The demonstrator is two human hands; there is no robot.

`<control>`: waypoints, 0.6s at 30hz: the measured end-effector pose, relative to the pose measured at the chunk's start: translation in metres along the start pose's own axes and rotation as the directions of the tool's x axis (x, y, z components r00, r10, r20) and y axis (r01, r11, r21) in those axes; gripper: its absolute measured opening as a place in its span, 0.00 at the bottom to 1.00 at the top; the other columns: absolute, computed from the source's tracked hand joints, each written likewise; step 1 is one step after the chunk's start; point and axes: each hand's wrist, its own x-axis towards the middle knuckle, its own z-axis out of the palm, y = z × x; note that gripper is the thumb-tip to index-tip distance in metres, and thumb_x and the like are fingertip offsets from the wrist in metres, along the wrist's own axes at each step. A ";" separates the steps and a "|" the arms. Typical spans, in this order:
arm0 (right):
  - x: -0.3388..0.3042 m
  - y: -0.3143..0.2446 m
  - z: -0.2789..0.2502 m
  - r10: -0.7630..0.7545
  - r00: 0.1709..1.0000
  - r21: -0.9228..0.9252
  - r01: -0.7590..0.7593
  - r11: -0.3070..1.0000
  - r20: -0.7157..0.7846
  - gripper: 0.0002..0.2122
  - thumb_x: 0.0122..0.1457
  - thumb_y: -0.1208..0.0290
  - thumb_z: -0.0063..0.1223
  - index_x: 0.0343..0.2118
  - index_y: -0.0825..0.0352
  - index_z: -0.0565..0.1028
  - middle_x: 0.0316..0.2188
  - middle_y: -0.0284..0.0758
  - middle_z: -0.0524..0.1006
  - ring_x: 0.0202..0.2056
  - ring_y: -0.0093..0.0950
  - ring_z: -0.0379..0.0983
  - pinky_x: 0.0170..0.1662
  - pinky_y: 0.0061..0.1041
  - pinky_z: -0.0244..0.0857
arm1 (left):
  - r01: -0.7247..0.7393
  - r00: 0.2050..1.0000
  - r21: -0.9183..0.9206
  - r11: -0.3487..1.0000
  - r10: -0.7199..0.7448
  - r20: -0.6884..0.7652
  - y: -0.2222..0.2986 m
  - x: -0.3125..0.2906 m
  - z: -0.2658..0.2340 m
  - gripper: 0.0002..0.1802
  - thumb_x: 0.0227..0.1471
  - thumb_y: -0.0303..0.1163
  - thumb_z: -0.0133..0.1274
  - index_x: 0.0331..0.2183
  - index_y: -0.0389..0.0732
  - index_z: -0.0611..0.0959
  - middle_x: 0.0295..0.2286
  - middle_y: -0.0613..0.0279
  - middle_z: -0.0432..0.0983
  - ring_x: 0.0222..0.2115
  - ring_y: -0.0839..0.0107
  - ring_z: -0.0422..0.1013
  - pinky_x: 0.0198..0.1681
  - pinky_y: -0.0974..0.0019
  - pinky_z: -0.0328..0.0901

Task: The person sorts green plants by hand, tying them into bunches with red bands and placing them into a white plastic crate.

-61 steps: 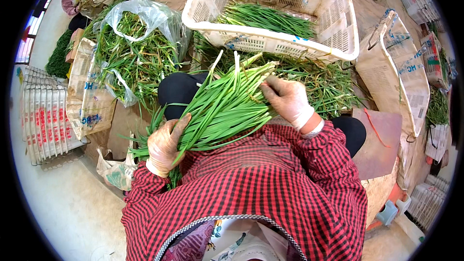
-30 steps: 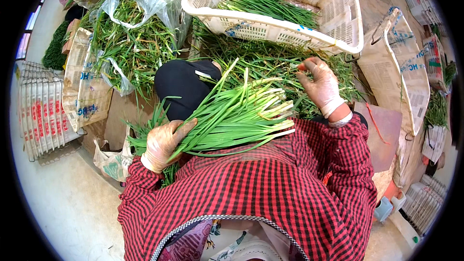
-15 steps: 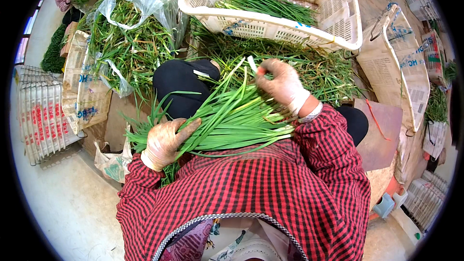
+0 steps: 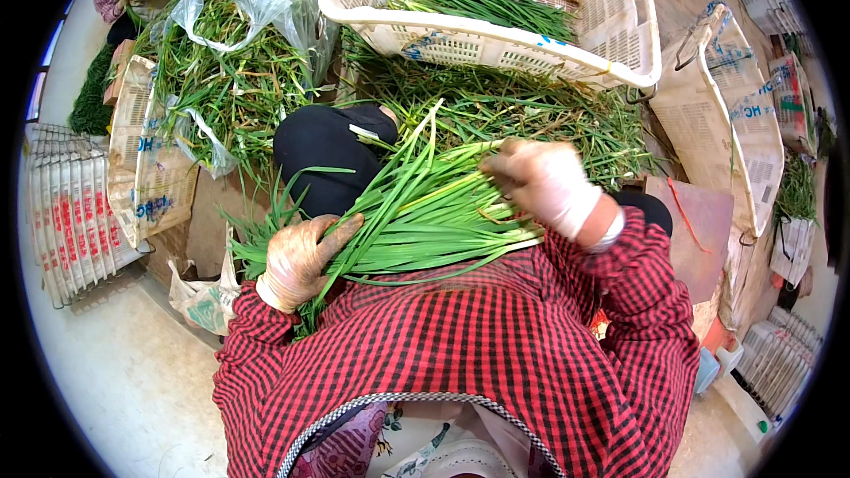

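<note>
A thick bunch of green chives (image 4: pixel 425 221) lies across my lap, leaf tips to the left and pale stalk ends to the right. My left hand (image 4: pixel 305 258), in a thin, soiled glove, is closed around the leafy end, its thumb along the top. My right hand (image 4: pixel 544 179), gloved too and slightly blurred, has its fingers bent and pressed together at the upper stalk ends; how many stalks are in the pinch is hidden. A few longer stalks (image 4: pixel 429 137) stick up above the bunch.
Ahead, a white plastic crate (image 4: pixel 531 46) holds neatly laid chives (image 4: pixel 482 4). Loose trimmings (image 4: pixel 531 115) are heaped below it. At left a clear plastic bag (image 4: pixel 252 4) overflows with leaves. More crates (image 4: pixel 726 115) stand right, beside a flat board (image 4: pixel 695 230) with red string.
My right hand has moved right and slightly down, back onto the stalk ends. The white stalk piece at its fingertips no longer shows. My left hand keeps its hold.
</note>
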 end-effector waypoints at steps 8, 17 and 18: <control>-0.003 0.009 0.031 -0.024 0.996 -0.052 0.029 0.998 0.085 0.04 0.50 0.68 0.49 0.27 0.61 0.71 0.19 0.36 0.74 0.24 0.38 0.74 0.27 0.37 0.67 | -0.021 0.999 0.023 1.000 0.021 0.026 -0.005 -0.006 0.002 0.37 0.34 0.30 0.55 0.52 0.52 0.71 0.34 0.61 0.74 0.29 0.65 0.73 0.29 0.64 0.68; -0.040 0.106 -0.021 0.562 0.826 -0.436 -0.524 0.731 -0.050 0.08 0.47 0.71 0.54 0.32 0.63 0.74 0.29 0.39 0.76 0.34 0.38 0.75 0.35 0.38 0.68 | -0.006 1.000 -0.058 0.998 0.004 -0.026 -0.009 -0.008 0.001 0.37 0.33 0.32 0.56 0.52 0.52 0.72 0.35 0.60 0.74 0.29 0.63 0.72 0.30 0.63 0.67; -0.042 0.113 -0.032 0.689 0.724 -0.490 -0.616 0.617 -0.042 0.10 0.47 0.68 0.55 0.34 0.63 0.76 0.33 0.40 0.76 0.37 0.38 0.74 0.39 0.38 0.68 | -0.001 1.000 -0.054 0.999 0.000 -0.023 -0.008 -0.008 0.002 0.36 0.34 0.33 0.56 0.52 0.52 0.72 0.35 0.60 0.74 0.29 0.63 0.72 0.30 0.63 0.67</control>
